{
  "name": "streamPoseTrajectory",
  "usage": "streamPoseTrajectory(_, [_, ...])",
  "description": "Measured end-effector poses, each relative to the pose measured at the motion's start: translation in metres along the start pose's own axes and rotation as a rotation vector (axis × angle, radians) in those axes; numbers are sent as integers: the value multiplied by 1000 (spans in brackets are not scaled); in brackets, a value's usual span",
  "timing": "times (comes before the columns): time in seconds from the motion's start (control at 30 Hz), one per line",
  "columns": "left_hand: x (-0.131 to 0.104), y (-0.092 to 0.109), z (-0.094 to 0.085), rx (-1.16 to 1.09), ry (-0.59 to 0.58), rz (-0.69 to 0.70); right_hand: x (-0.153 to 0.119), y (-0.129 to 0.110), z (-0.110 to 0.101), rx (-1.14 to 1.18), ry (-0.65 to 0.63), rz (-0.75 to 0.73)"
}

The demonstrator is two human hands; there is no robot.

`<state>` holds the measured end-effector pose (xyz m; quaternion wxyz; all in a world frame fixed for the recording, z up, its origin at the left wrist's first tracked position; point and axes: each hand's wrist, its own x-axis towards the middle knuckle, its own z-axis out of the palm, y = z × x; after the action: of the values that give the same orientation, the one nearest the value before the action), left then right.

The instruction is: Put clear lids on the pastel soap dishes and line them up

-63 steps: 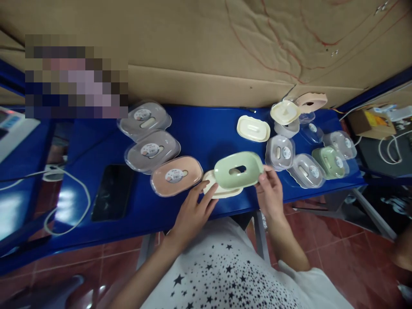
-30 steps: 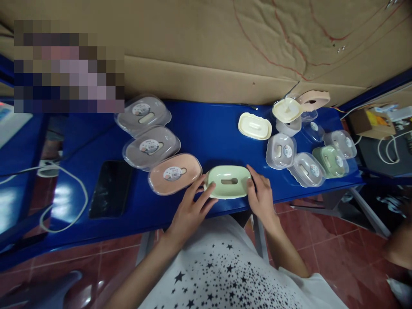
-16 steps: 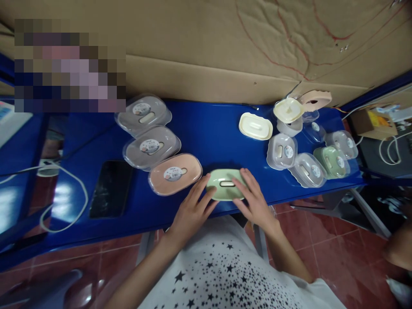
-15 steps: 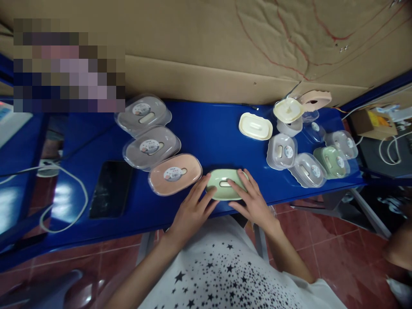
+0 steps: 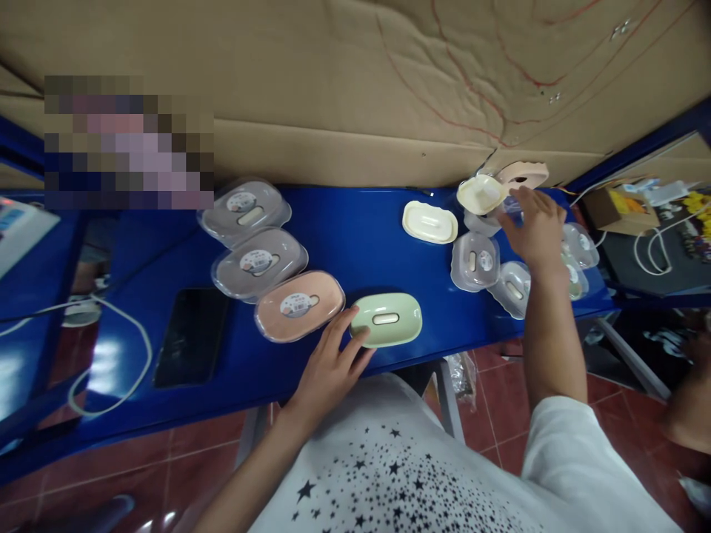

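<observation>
A green oval dish (image 5: 393,332) with a pale slot in its middle lies near the table's front edge. My left hand (image 5: 332,363) rests on its left end, fingers apart. Touching or close to that hand is a peach dish (image 5: 289,314) with a round label. My right hand (image 5: 533,226) is stretched out over the containers at the right, beside a cream dish (image 5: 481,195) and in front of a peach piece (image 5: 522,175); its fingers are bent downward and what they touch is hidden. A cream lid (image 5: 429,222) lies left of them.
Two clear-covered dishes (image 5: 258,263) stand behind the peach dish. A black phone (image 5: 189,337) and a white cable (image 5: 147,333) lie at the left. Clear containers (image 5: 475,261) crowd the right of the blue table (image 5: 355,222). Part of another person (image 5: 689,400) shows at the far right.
My right hand has left the green dish and moved right and back, over the containers. My left hand has stayed at the dish's left end. The view has shifted slightly.
</observation>
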<state>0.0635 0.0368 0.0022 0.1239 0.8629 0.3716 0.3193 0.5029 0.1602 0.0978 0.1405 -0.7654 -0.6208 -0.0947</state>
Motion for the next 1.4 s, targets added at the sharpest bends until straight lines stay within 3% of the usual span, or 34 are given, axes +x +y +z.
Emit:
streamPoseTrajectory(0.07, [0, 0, 0, 2, 0, 6, 19, 7, 2, -11, -101, 21])
streamPoseTrajectory(0.13, [1, 0, -1, 5, -1, 0, 15, 1, -4, 45, -100, -38])
streamPoseTrajectory(0.23, [1, 0, -1, -19, -8, -39, -35, -31, -18, 340, 148, -136])
streamPoseTrajectory(0.3, [1, -1, -1, -52, -17, -80, -85, -63, -23, 619, 285, -24])
streamPoseTrajectory(0.37, [1, -1, 0, -76, -16, -110, -133, -95, -18, 929, 218, 117])
streamPoseTrajectory(0.47, [2, -1, 0, -81, -18, -113, -178, -131, 3, 1187, -70, 274])
streamPoseTrajectory(0.53, [1, -2, 0, -79, -31, -91, -189, -143, 17, 1134, -169, 298])
streamPoseTrajectory(0.6, [-1, -3, 1, -81, -42, -63, -192, -147, 25, 1013, -178, 233])
streamPoseTrajectory(0.77, [-5, -4, 2, -81, -58, -60, -194, -144, 22, 837, -263, -62])
streamPoseTrajectory(0.9, [-4, -3, 2, -78, -59, -65, -198, -134, 23, 669, -384, -415])
streamPoseTrajectory(1.1, [1, -3, 1, -112, -62, -71, -199, -130, 34, 433, -263, -526])
streamPoseTrajectory(1.4, [-2, -3, -1, -164, -74, -165, -195, -131, 24, 302, -189, -700])
